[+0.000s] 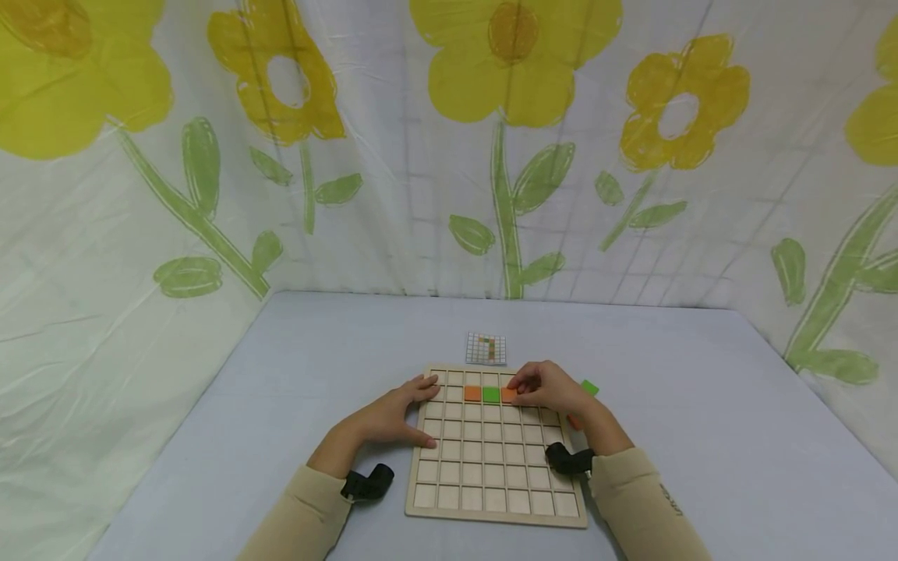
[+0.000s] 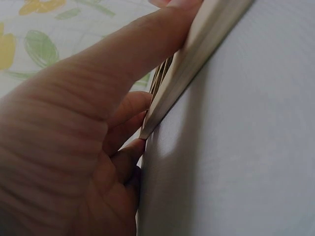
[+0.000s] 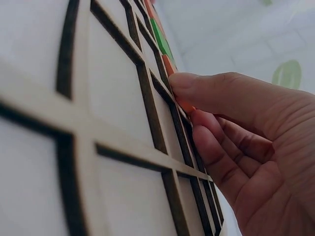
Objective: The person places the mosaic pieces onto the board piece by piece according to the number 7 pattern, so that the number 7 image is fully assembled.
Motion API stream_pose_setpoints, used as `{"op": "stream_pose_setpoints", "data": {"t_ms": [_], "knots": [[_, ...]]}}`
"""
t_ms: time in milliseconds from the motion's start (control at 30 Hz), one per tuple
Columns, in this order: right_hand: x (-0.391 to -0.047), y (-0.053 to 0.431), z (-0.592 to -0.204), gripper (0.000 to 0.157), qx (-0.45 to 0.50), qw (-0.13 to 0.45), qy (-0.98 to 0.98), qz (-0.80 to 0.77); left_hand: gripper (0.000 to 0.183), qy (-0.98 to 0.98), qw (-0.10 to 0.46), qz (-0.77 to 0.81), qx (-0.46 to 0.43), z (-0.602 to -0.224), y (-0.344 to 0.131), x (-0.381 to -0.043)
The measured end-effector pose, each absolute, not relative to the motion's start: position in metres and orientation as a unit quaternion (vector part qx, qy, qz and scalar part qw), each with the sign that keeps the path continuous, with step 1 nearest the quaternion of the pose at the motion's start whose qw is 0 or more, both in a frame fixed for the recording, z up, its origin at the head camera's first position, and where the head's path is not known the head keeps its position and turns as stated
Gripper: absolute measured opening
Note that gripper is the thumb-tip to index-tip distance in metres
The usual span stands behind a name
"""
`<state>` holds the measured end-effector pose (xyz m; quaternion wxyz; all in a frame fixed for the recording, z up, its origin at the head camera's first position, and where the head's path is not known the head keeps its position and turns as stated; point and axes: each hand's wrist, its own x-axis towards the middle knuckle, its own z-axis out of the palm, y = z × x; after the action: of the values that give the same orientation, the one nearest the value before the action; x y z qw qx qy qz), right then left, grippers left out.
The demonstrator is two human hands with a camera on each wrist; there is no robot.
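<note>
A wooden grid board (image 1: 491, 499) with square cells lies flat on the table. Along its second row from the far side sit an orange tile (image 1: 473, 393) and a green tile (image 1: 491, 395), side by side. Just right of the green one, my right hand (image 1: 550, 387) pinches another orange tile (image 3: 186, 105) between thumb and fingertips, at a cell of the same row. My left hand (image 1: 386, 417) rests along the board's left edge, thumb and fingers spread. In the left wrist view its thumb (image 2: 142, 42) touches the wooden frame.
Beyond the far edge of the board lies a small card (image 1: 486, 348) printed with a coloured grid pattern. A loose green tile (image 1: 590, 387) and an orange tile (image 1: 575, 421), partly hidden by the right arm, lie right of the board. A flower-patterned curtain (image 1: 393, 234) hangs behind the table.
</note>
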<state>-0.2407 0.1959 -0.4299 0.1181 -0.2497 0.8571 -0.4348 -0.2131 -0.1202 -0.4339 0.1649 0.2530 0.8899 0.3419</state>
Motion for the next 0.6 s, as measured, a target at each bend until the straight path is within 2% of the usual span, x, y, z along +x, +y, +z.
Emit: {"op": "stream_pose_setpoints", "data": {"t_ms": [600], "knots": [[-0.24,0.218,-0.411,0.028,-0.216,0.097,0.873,-0.426,0.09,0.881,0.159,0.352,0.274,-0.435,-0.122,-0.213]]}}
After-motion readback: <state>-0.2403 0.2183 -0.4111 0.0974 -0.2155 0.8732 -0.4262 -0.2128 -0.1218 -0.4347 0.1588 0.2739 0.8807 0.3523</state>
